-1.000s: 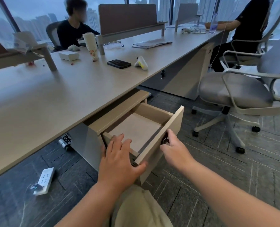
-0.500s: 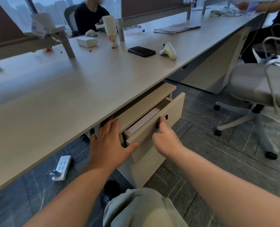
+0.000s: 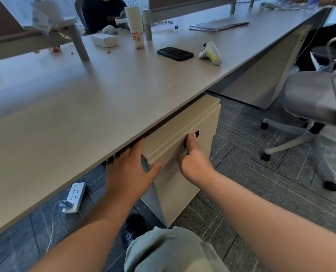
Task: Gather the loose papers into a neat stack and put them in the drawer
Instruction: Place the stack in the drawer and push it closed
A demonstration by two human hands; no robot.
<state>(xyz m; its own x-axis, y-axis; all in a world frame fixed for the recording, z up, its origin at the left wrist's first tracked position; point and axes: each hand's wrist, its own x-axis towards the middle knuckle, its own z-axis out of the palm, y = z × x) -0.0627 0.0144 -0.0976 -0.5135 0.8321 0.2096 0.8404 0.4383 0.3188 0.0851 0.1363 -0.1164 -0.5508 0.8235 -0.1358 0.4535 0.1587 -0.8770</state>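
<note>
Pushed shut now: drawer [image 3: 183, 142], open a second ago, sits under the near counter [image 3: 104, 107]. Left hand [image 3: 130, 171] flat on its corner; right hand [image 3: 192, 161] hooks the handle. No papers seen, likely inside.

The drawer [image 3: 180, 132], wide open a second ago and half shut after that, now sits flush in its cabinet. The right hand [image 3: 194, 161] has followed its handle inward, and the left hand [image 3: 130, 171] now rests at the cabinet's corner.
</note>
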